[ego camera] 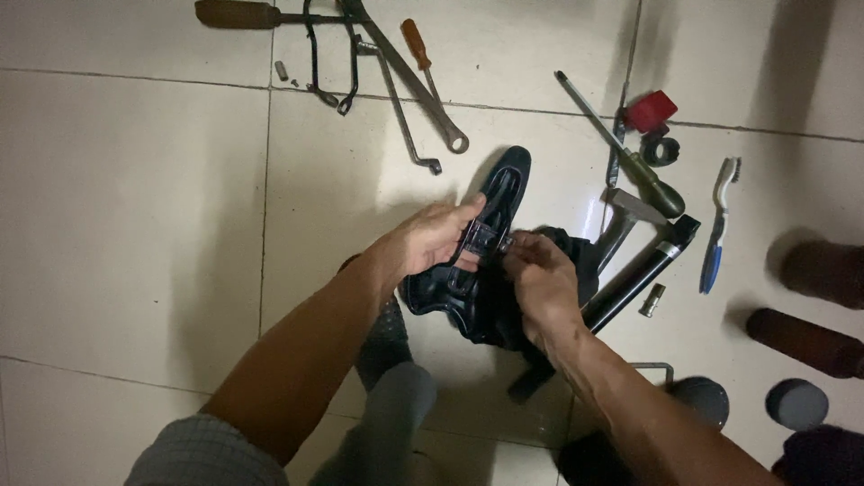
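Observation:
A black bicycle saddle is held upside down over the tiled floor, its narrow nose pointing away from me. My left hand grips its left side, thumb across the underside rails. My right hand pinches a small metal clamp piece at the rails in the saddle's middle. A black cloth or bag lies under the saddle's wide end, partly hidden by my right hand.
Tools lie scattered on the floor: long spanners, an orange-handled screwdriver, a green-handled screwdriver, a hammer, a black pump, a toothbrush, a red block. Dark cylinders stand at right.

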